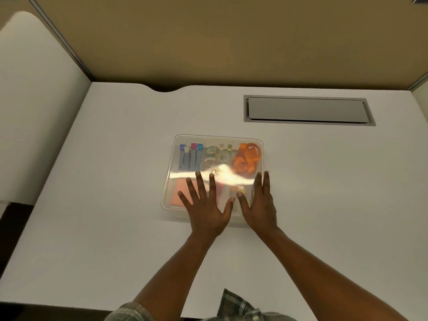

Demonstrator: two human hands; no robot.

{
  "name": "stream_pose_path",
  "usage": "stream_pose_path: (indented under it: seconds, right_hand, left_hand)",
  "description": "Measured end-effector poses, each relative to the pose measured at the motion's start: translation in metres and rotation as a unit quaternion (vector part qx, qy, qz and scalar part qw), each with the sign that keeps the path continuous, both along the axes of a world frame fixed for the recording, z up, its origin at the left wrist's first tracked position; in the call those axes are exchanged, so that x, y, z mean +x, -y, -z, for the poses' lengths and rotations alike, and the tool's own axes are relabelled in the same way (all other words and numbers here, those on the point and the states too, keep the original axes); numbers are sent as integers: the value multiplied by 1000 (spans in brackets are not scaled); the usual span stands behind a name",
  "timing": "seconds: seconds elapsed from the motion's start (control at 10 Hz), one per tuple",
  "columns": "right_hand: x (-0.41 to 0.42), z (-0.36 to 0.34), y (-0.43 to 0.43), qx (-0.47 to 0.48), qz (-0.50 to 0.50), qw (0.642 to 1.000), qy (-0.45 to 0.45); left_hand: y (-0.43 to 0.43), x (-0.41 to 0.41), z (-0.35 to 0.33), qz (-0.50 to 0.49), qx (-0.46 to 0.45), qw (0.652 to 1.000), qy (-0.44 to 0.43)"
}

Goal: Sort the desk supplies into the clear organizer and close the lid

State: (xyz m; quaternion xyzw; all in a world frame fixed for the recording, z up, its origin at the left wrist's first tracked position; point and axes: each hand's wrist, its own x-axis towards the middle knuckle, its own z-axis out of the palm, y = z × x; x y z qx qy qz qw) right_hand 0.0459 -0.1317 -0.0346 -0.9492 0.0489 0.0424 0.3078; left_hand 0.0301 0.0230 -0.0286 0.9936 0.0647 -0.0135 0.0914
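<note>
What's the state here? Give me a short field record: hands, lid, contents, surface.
left hand: flat on the lid, fingers spread
right hand: flat on the lid near its right edge, fingers together
lid: lying over the organizer; cannot tell whether it is latched
far compartments: capped items, tape rolls, orange ribbon
near compartments: pink notepad; the rest is blurred by glare
surface: white desk, grey hatch at far right

Orange ribbon point(247, 158), pink notepad point(181, 192), clear organizer point(170, 158), white desk point(115, 181), green plaid shirt point(234, 304).
</note>
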Motion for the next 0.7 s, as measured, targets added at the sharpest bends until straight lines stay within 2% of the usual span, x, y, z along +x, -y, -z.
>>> stream_pose_path:
  seconds: [0.2,0.4,0.5,0.6,0.7]
  right_hand:
    - [16,-7,-70,3,-115,993,-21]
    - [15,-14,-128,-82,-182,979,-43]
    - [19,-20,-138,-92,-194,974,-66]
    - [24,-24,-131,-63,-205,974,-70]
    - [18,-24,-98,-51,-205,975,-66]
  left_hand:
    - [-94,2,7,-30,36,999,13]
    - [-173,0,7,-25,62,998,-8]
    - [-188,1,7,-21,56,998,-33]
    - [-189,4,2,-26,44,998,-45]
    - [-165,6,-2,-30,13,999,-15]
